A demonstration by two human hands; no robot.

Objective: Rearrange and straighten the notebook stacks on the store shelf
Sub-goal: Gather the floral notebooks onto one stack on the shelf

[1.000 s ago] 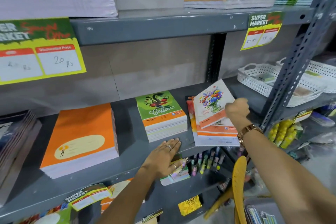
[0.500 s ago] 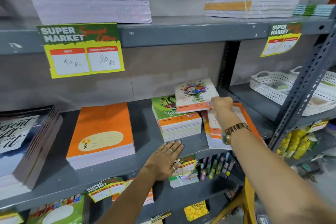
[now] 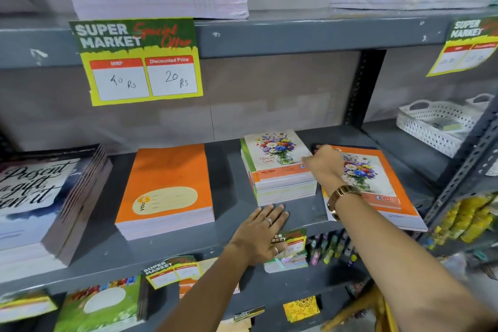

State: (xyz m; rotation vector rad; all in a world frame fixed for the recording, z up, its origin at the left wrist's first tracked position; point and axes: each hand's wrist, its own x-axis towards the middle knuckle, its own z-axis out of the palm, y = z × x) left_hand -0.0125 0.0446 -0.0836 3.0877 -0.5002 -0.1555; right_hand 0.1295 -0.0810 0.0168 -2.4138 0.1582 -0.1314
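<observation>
- Grey metal shelf (image 3: 237, 240) fills the frame; the floral notebook (image 3: 275, 153) lies atop the small stack (image 3: 285, 188) at centre.
- My right hand (image 3: 324, 164) touches its right edge; fingers blurred, I cannot tell their state.
- My left hand (image 3: 260, 234) lies spread flat on the shelf below the stack.
- Thin, light, probably slick covers: I'd square them by the edges.

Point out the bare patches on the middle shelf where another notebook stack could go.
The widest bare strip of the grey metal shelf lies between the plain orange notebook stack and the flower-cover stack. A narrower one separates the orange stack from the dark lettered books. Right of the flower stack it is crowded: the right hand and large orange-bordered notebooks.
</observation>
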